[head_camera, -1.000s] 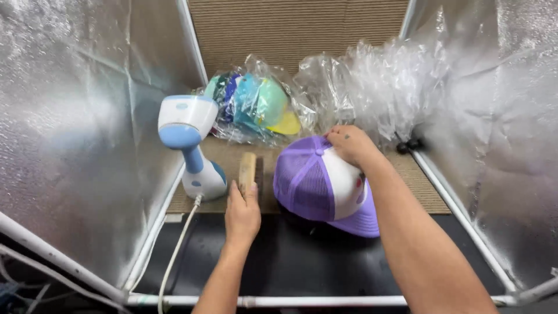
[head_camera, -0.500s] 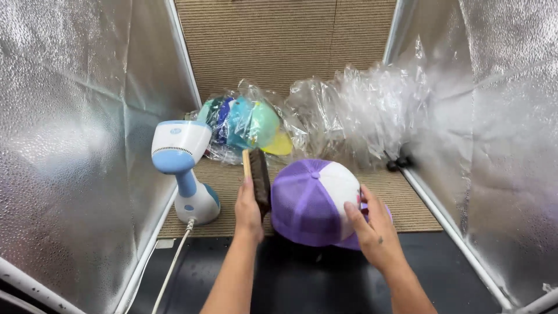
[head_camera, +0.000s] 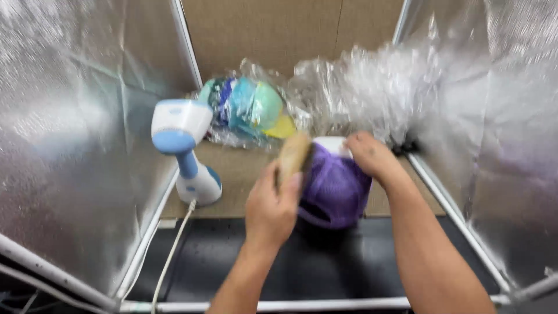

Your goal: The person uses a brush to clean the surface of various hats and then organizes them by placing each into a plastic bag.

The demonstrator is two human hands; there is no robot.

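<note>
A purple mesh cap with a white front panel (head_camera: pixel 335 187) is held up in the middle of the booth. My right hand (head_camera: pixel 372 156) grips its top right side near the white panel. My left hand (head_camera: pixel 272 206) is shut on a wooden-backed brush (head_camera: pixel 293 154) and presses it against the cap's left side. The brush is blurred by motion, and its bristles face the cap.
A white and blue handheld steamer (head_camera: pixel 183 145) stands at the left, its white cord (head_camera: pixel 171 256) trailing to the front. A clear bag of colourful caps (head_camera: pixel 250 110) and crumpled clear plastic (head_camera: pixel 360 93) lie at the back. Silver foil walls (head_camera: pixel 70 128) close both sides.
The cap has been turned and lifted, mesh now facing me. My right hand moved from its lower right edge to its top. My left hand brought the brush onto the cap's side.
</note>
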